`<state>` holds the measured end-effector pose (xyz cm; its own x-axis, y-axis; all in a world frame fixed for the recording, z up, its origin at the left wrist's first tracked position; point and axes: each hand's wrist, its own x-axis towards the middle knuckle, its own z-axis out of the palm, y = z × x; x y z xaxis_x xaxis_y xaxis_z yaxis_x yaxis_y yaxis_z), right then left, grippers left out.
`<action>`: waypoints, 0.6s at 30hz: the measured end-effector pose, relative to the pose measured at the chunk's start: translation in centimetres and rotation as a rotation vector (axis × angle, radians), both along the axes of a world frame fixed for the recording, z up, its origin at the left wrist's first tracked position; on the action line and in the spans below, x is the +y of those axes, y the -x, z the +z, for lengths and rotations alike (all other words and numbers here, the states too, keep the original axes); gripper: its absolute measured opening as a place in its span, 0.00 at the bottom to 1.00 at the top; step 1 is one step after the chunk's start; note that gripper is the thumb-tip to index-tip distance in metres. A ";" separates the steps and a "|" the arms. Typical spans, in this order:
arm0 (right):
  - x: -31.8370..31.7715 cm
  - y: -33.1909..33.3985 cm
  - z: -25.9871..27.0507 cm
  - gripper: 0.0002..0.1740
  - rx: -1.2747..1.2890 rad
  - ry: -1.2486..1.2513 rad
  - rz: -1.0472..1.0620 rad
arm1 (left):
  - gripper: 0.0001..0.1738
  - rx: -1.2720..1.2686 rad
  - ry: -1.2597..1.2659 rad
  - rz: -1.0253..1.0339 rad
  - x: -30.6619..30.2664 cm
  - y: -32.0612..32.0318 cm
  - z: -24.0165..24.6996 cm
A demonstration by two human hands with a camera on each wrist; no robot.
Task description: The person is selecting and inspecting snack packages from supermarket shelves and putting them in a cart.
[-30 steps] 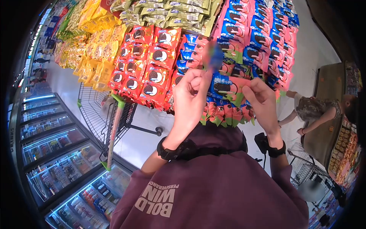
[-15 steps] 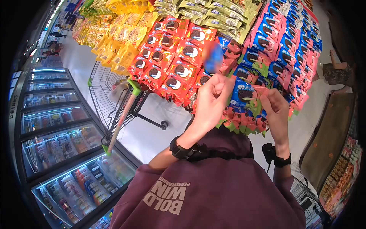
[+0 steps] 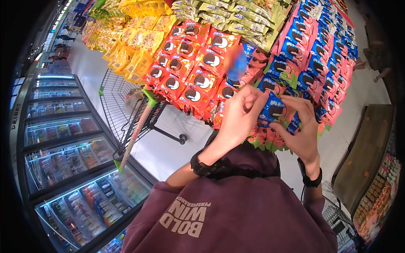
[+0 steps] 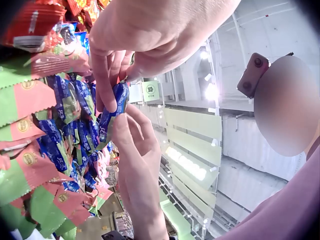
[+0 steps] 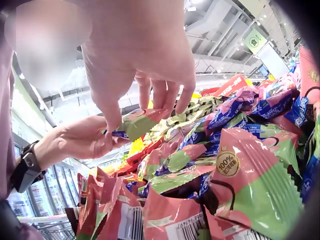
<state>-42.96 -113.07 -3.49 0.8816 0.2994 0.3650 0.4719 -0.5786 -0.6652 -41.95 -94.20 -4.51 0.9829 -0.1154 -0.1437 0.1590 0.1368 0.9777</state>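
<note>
A small sandwich-cookie packet (image 3: 276, 110), blue with pink and green, is held between both hands over the display. My left hand (image 3: 242, 116) pinches its left end between thumb and fingers. On the other side, my right hand (image 3: 303, 130) grips the packet by its upper and lower edges, fingers on top and thumb below. From the left wrist the packet (image 4: 112, 117) appears edge-on, and the left fingers cover part of it. Seen from the right wrist, its green and pink face (image 5: 142, 124) lies between the right thumb and fingers.
Under the hands, blue-and-pink cookie packets (image 3: 280, 65) fill the display, with red packets (image 3: 202, 80) to the left and yellow bags (image 3: 130, 63) beyond. A shopping cart (image 3: 126, 109) stands at the left, before glass-door coolers (image 3: 67, 156). A brown counter (image 3: 363, 156) runs along the right.
The head view has swung, shifting the display rightward. My right hand has gone from pinching the packet's right end to spanning its upper and lower edges; the left hand keeps its pinch.
</note>
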 end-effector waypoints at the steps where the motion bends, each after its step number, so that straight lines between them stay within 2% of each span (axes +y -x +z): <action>1: 0.0 -0.1 -0.2 0.31 0.004 -0.015 0.000 | 0.07 0.007 0.018 -0.003 0.0 0.0 0.1; 7: 0.0 -0.2 -1.0 0.27 0.061 -0.097 -0.024 | 0.03 0.026 0.039 -0.005 0.4 -0.3 -0.3; 10: 0.3 -0.5 -0.7 0.27 0.023 -0.147 -0.038 | 0.04 0.101 -0.014 0.029 0.5 -0.4 0.4; 11: 0.4 -0.7 -0.5 0.24 -0.011 -0.172 -0.073 | 0.04 0.080 -0.015 0.034 0.5 -0.5 0.5; 14: 0.0 -0.7 -1.4 0.21 0.243 -0.449 -0.244 | 0.04 0.006 -0.009 0.076 0.7 -0.8 -0.4; 15: -0.3 -0.6 -1.3 0.15 0.403 -0.543 -0.290 | 0.04 0.037 0.010 0.088 0.5 -0.9 -0.3; 18: -1.8 -0.8 -2.1 0.11 0.644 -0.651 -0.161 | 0.04 0.064 0.030 0.070 0.1 -1.1 -0.4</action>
<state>-42.18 -114.86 -5.59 0.9857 0.0636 -0.1561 -0.1548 -0.0261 -0.9876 -40.81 -94.05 -4.93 0.9777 -0.0521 -0.2037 0.2098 0.1792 0.9612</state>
